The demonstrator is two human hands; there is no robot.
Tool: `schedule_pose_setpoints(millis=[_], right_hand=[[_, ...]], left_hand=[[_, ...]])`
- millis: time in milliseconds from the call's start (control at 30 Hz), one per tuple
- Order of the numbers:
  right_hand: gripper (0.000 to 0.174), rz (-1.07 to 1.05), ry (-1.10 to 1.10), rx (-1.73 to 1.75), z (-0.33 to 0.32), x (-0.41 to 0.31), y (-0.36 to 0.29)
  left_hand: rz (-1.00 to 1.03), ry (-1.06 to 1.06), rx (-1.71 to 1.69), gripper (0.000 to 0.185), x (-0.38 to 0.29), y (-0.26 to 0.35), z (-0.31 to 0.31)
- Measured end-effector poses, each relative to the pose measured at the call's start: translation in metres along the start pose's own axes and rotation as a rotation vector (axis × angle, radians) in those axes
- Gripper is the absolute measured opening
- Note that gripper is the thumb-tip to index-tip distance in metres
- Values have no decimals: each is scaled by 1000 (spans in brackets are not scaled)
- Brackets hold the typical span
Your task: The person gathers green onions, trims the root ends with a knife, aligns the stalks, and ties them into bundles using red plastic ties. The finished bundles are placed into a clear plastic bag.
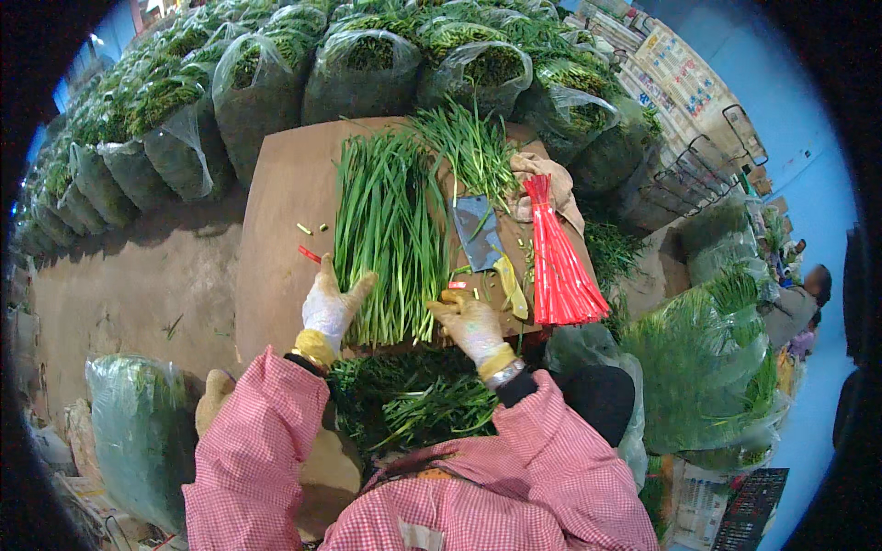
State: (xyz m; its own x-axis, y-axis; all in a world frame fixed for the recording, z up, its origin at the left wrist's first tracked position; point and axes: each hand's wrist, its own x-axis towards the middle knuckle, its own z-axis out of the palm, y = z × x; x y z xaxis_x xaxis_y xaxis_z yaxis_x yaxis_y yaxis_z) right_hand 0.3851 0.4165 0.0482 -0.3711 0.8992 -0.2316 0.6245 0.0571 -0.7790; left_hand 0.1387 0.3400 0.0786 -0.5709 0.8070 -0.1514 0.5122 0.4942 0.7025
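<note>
A broad layer of garlic chives lies on a brown board, its pale stem ends towards me. My gloved left hand rests against its lower left edge, thumb spread over the stems. At the lower right edge is my gloved right hand, fingers slightly curled beside the stem ends; whether they touch is unclear. To the right lies a cleaver with a yellow handle. Beyond it are a bundle of red ties and a smaller heap of chives.
A crumpled cloth sits at the board's right corner. Loose greens lie below its near edge. Plastic bags packed with greens line the far side; another bag stands left, a large one right. People are at far right.
</note>
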Motion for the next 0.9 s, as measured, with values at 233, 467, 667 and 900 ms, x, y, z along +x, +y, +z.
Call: schedule_pose_setpoints(millis=[233,467,667,900], right_hand=[[58,-129,-43,-98,33,22,-43],[62,-149,2,-223,17,39,-38],[36,-277,131,82,2,41,3],[29,128,-134,847,-37,73,34]], left_hand=[[-136,-143,-536,103,-1,12,21],[-7,56,-202,94,8,9,39],[-81,234,-298,80,21,-16,35],[-413,413,-991,30,40,-50,15]])
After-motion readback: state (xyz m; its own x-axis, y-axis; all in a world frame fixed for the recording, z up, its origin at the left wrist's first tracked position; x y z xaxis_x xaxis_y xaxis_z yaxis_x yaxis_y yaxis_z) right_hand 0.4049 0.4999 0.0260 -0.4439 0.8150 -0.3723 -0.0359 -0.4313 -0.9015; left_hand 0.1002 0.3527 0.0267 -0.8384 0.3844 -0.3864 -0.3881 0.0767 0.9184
